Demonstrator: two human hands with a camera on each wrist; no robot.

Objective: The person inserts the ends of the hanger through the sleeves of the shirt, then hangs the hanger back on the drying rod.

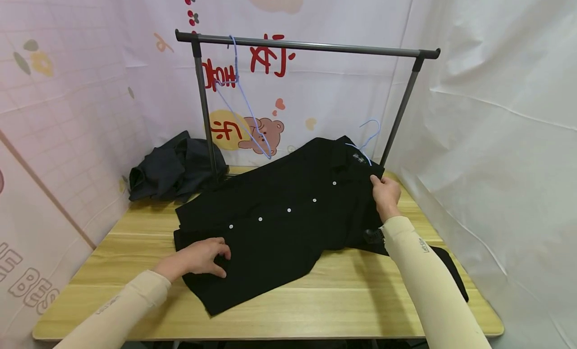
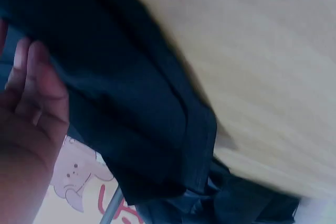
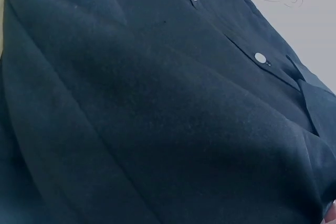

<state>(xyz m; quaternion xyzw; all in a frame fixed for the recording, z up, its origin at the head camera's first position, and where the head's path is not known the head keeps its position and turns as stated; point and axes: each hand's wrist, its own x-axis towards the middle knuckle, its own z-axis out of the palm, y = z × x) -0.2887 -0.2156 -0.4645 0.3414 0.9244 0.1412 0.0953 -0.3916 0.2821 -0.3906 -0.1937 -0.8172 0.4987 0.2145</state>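
A black button shirt (image 1: 288, 239) with white buttons lies slanting across the table in the head view, its collar end raised at the right. A light-blue hanger (image 1: 370, 136) sits in the collar with its hook sticking up. My right hand (image 1: 386, 193) pinches the shirt at the shoulder beside the collar; its wrist view is mostly filled by dark cloth (image 3: 157, 103). At the hem end, my left hand (image 1: 208, 259) is over the shirt front with fingers loosely bent and thumb apart. The left wrist view shows those fingers (image 2: 50, 77) against the cloth, gripping none of it.
A grey garment rack (image 1: 315, 46) stands behind the shirt, with a bare blue hanger (image 1: 248, 98) on its bar at the left. A dark bundled garment (image 1: 173, 166) lies at the back left of the wooden table (image 1: 347, 304). Black cloth (image 1: 451, 274) extends under my right forearm.
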